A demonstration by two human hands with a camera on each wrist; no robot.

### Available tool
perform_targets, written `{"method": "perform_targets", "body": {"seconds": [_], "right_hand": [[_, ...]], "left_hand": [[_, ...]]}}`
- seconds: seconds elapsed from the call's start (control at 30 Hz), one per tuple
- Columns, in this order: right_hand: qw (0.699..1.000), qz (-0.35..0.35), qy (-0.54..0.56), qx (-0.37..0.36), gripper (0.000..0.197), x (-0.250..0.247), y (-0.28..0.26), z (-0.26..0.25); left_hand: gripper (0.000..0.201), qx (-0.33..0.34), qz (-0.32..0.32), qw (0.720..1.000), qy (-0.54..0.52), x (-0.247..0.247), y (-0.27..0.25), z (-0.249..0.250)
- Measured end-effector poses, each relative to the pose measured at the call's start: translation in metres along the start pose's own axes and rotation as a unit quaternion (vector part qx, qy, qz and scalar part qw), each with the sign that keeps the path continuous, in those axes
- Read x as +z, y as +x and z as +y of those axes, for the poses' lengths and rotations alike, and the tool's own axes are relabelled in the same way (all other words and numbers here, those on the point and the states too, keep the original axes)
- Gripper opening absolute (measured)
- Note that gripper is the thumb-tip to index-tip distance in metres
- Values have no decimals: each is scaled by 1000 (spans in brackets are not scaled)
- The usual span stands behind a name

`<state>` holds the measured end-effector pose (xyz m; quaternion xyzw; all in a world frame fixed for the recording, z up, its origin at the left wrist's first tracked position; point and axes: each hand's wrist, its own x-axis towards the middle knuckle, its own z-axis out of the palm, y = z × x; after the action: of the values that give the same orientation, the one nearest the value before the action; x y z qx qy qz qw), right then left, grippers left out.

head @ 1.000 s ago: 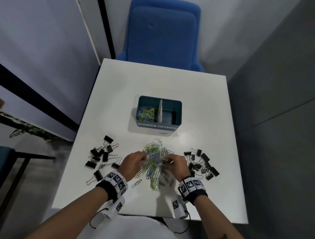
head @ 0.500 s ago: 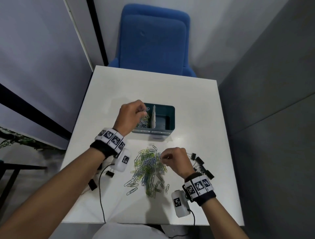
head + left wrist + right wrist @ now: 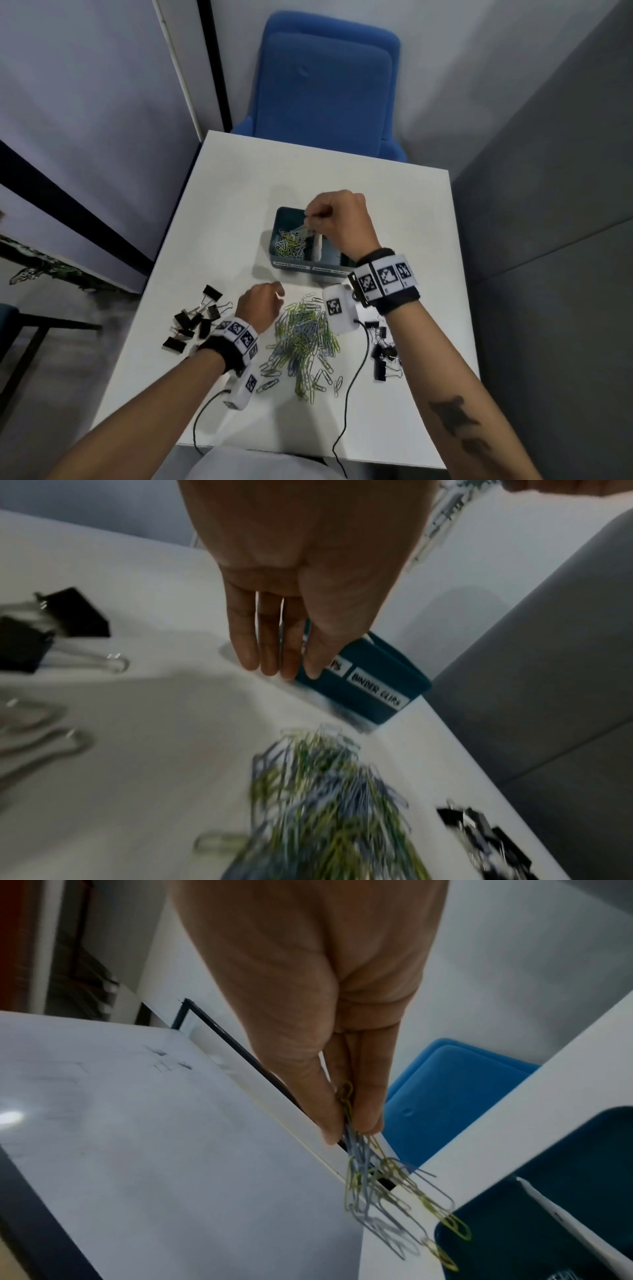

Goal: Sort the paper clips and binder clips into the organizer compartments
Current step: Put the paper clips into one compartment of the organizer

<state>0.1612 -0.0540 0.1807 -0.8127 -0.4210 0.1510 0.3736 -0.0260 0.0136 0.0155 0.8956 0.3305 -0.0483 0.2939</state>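
Observation:
The teal organizer (image 3: 294,265) stands mid-table, and its left compartment holds paper clips (image 3: 289,245). My right hand (image 3: 313,219) hovers over that compartment and pinches a small bunch of green and blue paper clips (image 3: 387,1191), which dangle above the organizer (image 3: 582,1150). My left hand (image 3: 275,294) hangs over the far left edge of the loose paper clip pile (image 3: 301,339). The left hand (image 3: 274,666) has straight fingers and holds nothing. Black binder clips lie in one group on the left (image 3: 195,322) and another on the right (image 3: 383,353).
A white divider (image 3: 318,245) splits the organizer, and the front labels read paper clips and binder clips (image 3: 377,693). A blue chair (image 3: 329,85) stands beyond the white table (image 3: 239,192). Sensor cables trail off the table's near edge.
My right hand lifted a bunch of paper clips from the pile to above the organizer's left compartment. My left hand came back from the organizer to the pile, holding nothing.

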Motion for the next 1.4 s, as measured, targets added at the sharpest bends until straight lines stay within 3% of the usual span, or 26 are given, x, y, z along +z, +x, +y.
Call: {"method": "perform_targets", "body": {"seconds": [0.1,0.2,0.3,0.43,0.53,0.63,0.77,0.9,1.07,1.17,1.3,1.4], "right_hand": [[999,-27,-40,18,11,17,15,7],[995,-41,-77,47,23,31,8,24],[994,-36,-76,67,9,47,-21,52],[974,-114,-119,154,18,72,-76,98],[951,-182,-161,191,38,89,-110,118],[934,-246,-189,176,63,105,-124,133],[943,-217,-213,137,74,124,-120,146],[935,-229,-251,104,67,132,-114,146],[917,-317,-239,37,79,130,-137,140],[912,-324,-253,11,89,134,-164,140],[937,-256,-239,16,69,141,-187,143],[949,-223,-220,44,55,139,-187,142]], "left_hand": [[25,3,-61,998,21,22,-7,-5],[39,38,-100,991,78,35,-8,0],[55,43,-115,989,82,41,-3,7],[74,84,-177,973,118,51,1,15],[79,128,-205,954,176,61,-9,18],[79,172,-194,940,224,64,-23,16],[83,232,-152,939,203,63,-41,2],[99,195,-122,948,218,56,-62,-15],[115,124,-195,946,226,50,-80,-31],[107,128,-162,953,220,56,-78,-32],[89,130,-124,965,192,64,-66,-26],[55,118,-113,974,159,64,-56,-20]]}}
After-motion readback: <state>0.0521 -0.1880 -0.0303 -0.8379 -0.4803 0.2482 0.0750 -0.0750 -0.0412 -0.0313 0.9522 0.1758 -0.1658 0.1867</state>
